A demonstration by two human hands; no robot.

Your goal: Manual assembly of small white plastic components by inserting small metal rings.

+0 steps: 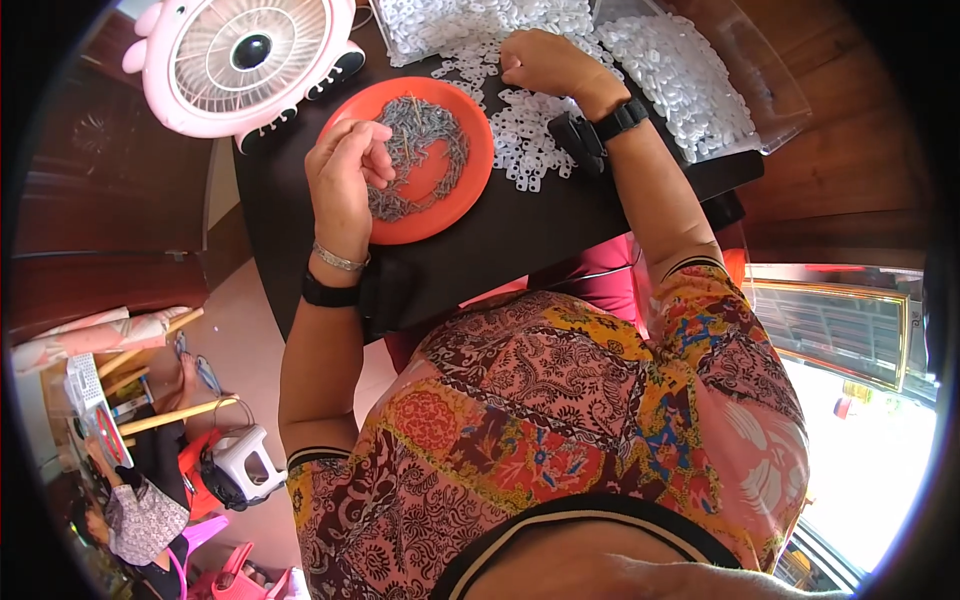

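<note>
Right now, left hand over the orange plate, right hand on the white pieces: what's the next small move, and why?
Probably bring the left hand across to the right hand. Its fingertips are pinched above the grey metal bits on the orange plate, while the right fist rests on the white plastic pieces, apart from it.

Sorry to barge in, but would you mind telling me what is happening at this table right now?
A person sits at a dark table. Their left hand hovers with pinched fingers over an orange plate of small grey metal pieces. Their right hand rests, curled, on a spread of small white plastic parts; more fill a clear bag. A pink desk fan stands beside the plate.
</note>
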